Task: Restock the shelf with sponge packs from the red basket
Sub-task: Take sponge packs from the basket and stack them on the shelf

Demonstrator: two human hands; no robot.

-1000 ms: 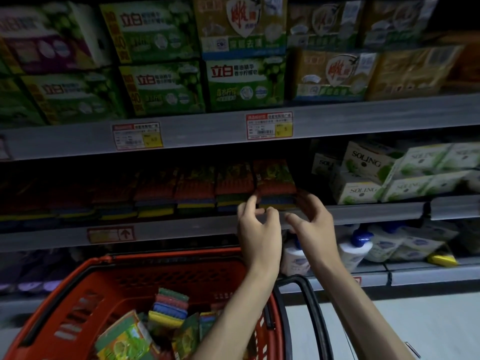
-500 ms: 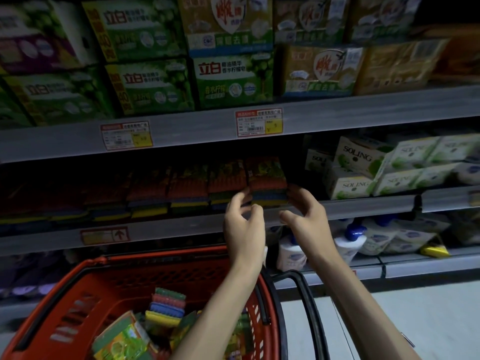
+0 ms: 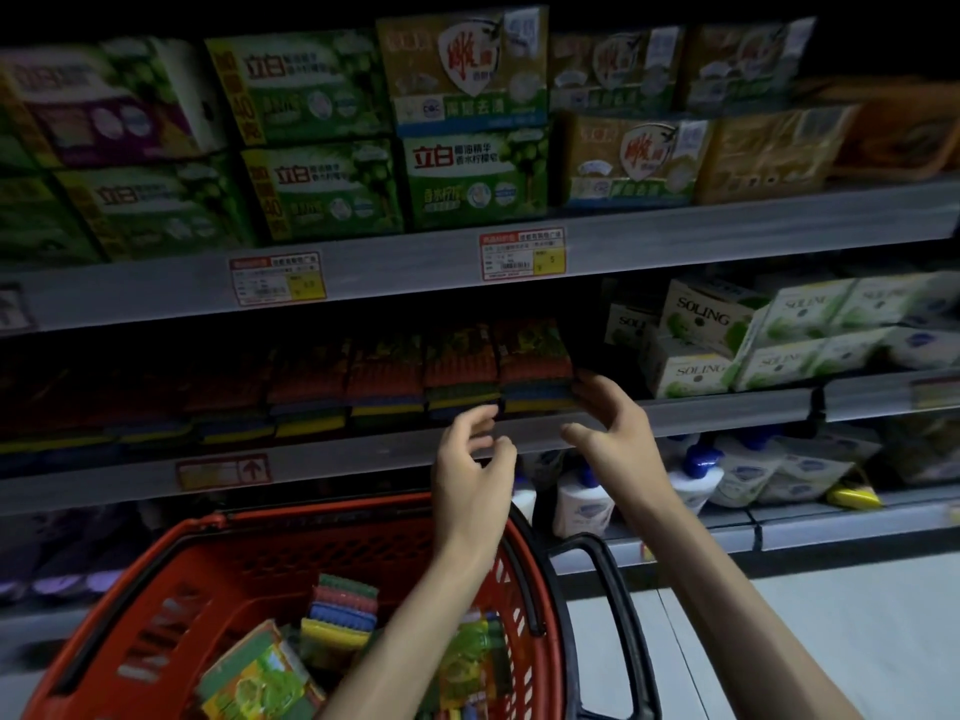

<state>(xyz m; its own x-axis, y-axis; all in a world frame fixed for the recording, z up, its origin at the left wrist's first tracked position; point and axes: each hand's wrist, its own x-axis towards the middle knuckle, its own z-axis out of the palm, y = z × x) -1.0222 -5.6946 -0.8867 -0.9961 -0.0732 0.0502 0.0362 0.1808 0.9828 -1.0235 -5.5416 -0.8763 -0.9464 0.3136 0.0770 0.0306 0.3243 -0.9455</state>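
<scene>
Two hands reach up to a dim shelf [image 3: 727, 405]. The end sponge pack [image 3: 535, 366] stands on it just above them. The left hand [image 3: 472, 459] is loosely curled and holds nothing. The right hand [image 3: 618, 433] is spread, fingertips at the pack's right edge. Placing looks done; next comes another pack from the red basket [image 3: 171, 579] below the wrists. Darkness obscures the row to the left, and fingertip contact is unclear.

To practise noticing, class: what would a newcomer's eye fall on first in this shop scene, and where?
The left hand and right hand reach up mid-frame to the end of a dim row of sponge packs on the middle shelf. Below, at bottom left, the bright red basket holds loose packs. Green boxes fill the top shelf.
</scene>
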